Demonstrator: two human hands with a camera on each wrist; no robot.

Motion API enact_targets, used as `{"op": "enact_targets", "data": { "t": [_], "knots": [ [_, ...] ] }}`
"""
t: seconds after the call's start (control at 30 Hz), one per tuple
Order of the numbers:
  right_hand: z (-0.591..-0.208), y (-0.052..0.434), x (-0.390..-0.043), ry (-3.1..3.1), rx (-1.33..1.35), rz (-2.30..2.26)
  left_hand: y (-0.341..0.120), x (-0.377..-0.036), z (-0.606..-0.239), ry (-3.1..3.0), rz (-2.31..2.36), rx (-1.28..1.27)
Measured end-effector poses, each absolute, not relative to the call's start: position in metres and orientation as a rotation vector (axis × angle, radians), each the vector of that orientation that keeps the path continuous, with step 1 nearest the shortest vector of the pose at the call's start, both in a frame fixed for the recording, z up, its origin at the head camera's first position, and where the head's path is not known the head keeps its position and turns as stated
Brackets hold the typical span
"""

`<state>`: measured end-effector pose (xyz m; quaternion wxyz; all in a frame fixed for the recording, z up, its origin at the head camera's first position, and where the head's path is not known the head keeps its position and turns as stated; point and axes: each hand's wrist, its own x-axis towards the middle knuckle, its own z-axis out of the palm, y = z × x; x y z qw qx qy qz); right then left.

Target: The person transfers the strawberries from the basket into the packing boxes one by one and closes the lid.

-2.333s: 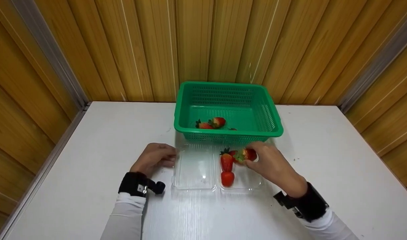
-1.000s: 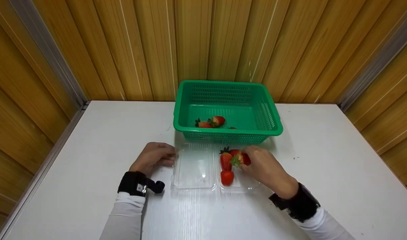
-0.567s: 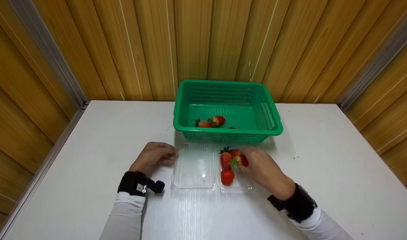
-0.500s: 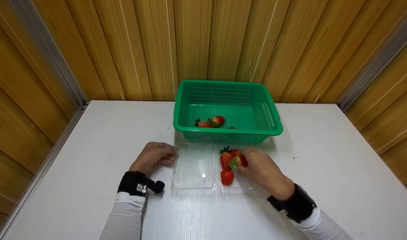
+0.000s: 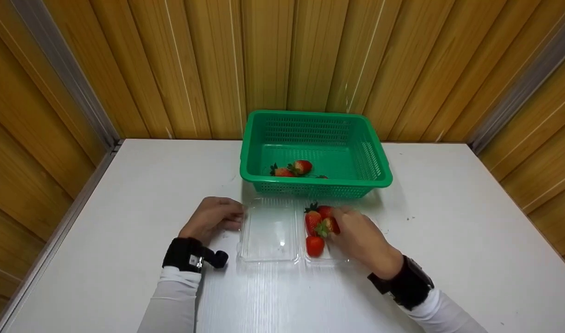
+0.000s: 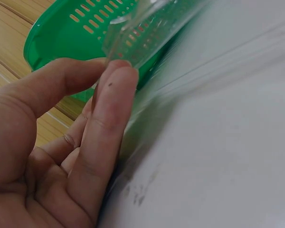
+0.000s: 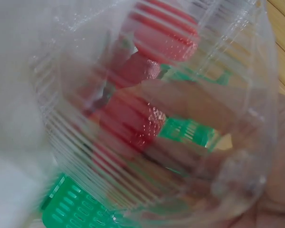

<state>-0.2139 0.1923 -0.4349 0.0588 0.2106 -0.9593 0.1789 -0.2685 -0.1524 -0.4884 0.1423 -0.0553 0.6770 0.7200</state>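
Note:
A clear plastic clamshell container [image 5: 269, 233] lies opened flat on the white table. My left hand [image 5: 212, 216] pinches the outer edge of its left half between thumb and finger, as the left wrist view shows up close. Over the right half, my right hand [image 5: 362, 236] holds a strawberry [image 5: 332, 225] by its red end, green cap pointing left. Three other strawberries are in that half: one upright with a dark cap [image 5: 313, 223], one at the front [image 5: 315, 246], one partly hidden behind. In the right wrist view the held strawberry [image 7: 128, 121] shows through the ribbed plastic wall.
Just behind the container stands a green perforated basket [image 5: 317, 181]. Inside near its front wall lie a strawberry [image 5: 303, 167], another strawberry [image 5: 283, 172] and a bit of a third. Wood-patterned panels [image 5: 305, 55] enclose the table at the back and sides.
My right hand has moved left and slightly toward me with the strawberry, bringing it down beside the others in the right half. The left hand has stayed at the container's edge.

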Motion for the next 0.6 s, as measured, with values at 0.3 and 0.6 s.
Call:
{"op": "enact_targets", "data": {
  "t": [0.3, 0.6],
  "knots": [
    [-0.4341, 0.1904, -0.2125, -2.919, 0.628, 0.533, -0.1524, -0.2679, -0.4875, 1.973, 2.057, -0.157],
    [-0.4361, 0.1879, -0.212, -2.94, 0.603, 0.493, -0.1535, -0.2684, -0.488, 1.98, 2.045, -0.162]
  ]
}}
